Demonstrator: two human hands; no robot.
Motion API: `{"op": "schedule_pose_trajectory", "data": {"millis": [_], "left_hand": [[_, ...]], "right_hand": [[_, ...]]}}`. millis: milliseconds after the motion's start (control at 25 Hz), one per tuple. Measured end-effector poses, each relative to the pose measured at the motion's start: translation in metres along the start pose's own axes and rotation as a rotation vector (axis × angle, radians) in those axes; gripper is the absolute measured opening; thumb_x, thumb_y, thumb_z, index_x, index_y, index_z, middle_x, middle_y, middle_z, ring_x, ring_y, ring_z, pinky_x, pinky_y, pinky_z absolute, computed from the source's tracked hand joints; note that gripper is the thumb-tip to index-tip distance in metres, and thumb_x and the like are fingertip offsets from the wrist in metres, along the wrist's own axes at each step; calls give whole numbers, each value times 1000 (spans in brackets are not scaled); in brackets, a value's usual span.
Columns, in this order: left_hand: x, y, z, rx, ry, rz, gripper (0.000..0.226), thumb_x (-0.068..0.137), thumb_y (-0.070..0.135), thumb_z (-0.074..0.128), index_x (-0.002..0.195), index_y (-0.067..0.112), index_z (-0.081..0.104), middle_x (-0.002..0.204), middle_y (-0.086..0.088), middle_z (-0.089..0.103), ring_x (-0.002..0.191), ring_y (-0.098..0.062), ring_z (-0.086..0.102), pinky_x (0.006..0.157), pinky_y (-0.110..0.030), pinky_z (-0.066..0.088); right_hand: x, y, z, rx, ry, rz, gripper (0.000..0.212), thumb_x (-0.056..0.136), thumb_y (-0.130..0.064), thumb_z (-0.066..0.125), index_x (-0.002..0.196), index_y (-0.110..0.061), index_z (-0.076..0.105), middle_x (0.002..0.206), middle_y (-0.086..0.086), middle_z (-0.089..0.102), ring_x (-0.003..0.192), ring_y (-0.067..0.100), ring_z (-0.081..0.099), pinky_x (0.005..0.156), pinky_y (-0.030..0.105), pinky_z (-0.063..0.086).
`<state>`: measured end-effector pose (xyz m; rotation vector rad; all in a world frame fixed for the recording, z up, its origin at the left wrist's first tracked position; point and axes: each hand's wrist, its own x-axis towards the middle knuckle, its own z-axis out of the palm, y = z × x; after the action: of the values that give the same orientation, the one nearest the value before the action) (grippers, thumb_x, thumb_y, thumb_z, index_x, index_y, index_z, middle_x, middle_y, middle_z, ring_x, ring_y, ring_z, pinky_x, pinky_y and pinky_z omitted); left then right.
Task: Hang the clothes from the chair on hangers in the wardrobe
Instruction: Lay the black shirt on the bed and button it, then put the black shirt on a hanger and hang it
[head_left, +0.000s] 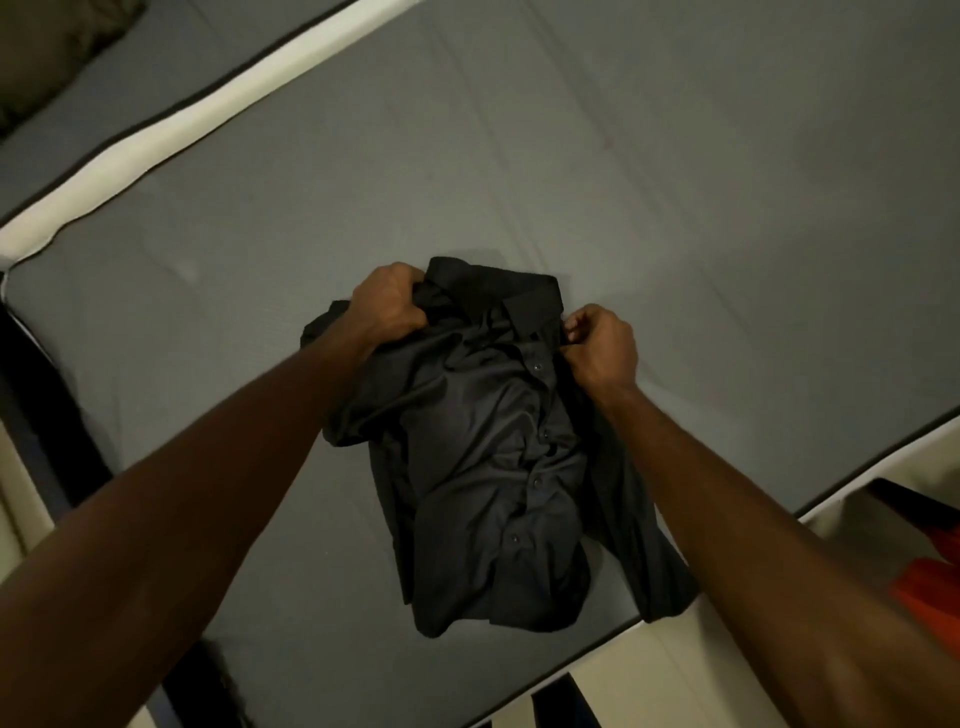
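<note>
A black button-up shirt (488, 457) lies crumpled, front side up, on a grey mattress (623, 182), its collar pointing away from me. My left hand (387, 304) grips a bunch of fabric at the shirt's left shoulder beside the collar. My right hand (602, 345) pinches the shirt's edge just right of the collar. One sleeve trails off toward the mattress's near right edge. No hanger, chair or wardrobe shows in the head view.
A white strip (171, 140) runs between this mattress and a second grey one at the upper left, where an olive pillow (47, 57) lies. Something orange (930, 592) sits at the lower right beyond the mattress edge. Pale floor shows below.
</note>
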<state>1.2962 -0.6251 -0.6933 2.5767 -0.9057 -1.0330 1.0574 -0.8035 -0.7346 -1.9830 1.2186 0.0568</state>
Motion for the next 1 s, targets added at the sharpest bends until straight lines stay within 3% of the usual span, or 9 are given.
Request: {"op": "schedule_pose_trajectory", "data": {"millis": [80,200,280,400,520,680,760,880,1000], "left_hand": [[-15,4,1,-111,-30,12,21,74,8,81,88,15,66,90,-6,69,93,-32,69,81,-35,55],[-44,19,-5,-372,-99,20,47,68,26,94,111,18,75,103,2,76,96,-15,71,89,-30,57],[-64,35,-8,-513,-62,9,46,75,40,89,115,24,76,105,10,77,95,-3,71,88,-21,56],[-89,58,-14,-629,71,90,30,91,35,77,117,22,75,108,8,77,99,-6,72,96,-32,58],[-108,77,-30,-630,127,216,23,97,24,69,117,15,76,109,0,77,102,-16,73,97,-44,57],[-133,112,-63,-563,180,373,20,96,12,62,108,12,78,101,-3,78,95,-21,75,90,-42,60],[-146,128,-82,-345,242,500,15,98,21,64,97,15,78,89,1,76,81,-16,72,78,-37,59],[-174,165,-99,72,361,649,35,104,44,52,96,17,72,84,-1,71,73,-20,65,69,-38,53],[-202,216,-111,210,569,680,35,108,39,42,106,13,65,87,-10,70,72,-30,64,64,-44,52]], "right_hand": [[-11,1,-2,-39,-36,14,22,71,-2,66,88,-16,71,85,0,72,78,19,65,69,31,52],[-30,4,-10,44,-118,-35,12,62,-8,51,67,-6,62,64,1,62,60,18,57,58,31,44],[-42,4,-20,148,-97,-19,6,60,-7,49,57,-2,49,53,-1,45,50,14,45,54,29,36],[-62,-3,-47,331,-59,29,8,63,-5,51,56,-4,47,53,0,41,50,12,40,55,28,31],[-81,-16,-83,450,-43,5,12,65,-7,49,62,-16,41,59,1,38,52,12,36,51,27,26],[-111,-21,-149,529,123,-44,28,64,5,47,60,-19,35,58,-3,32,54,11,30,51,28,19],[-126,-17,-184,413,182,-157,32,63,7,47,57,-20,31,58,-5,31,54,10,29,53,30,20],[-156,-13,-240,251,361,-212,25,62,0,50,60,-20,35,60,-4,35,58,14,36,54,36,28],[-191,-17,-288,279,471,-151,16,68,-1,49,72,-15,41,69,-1,43,65,17,41,59,38,34]]}}
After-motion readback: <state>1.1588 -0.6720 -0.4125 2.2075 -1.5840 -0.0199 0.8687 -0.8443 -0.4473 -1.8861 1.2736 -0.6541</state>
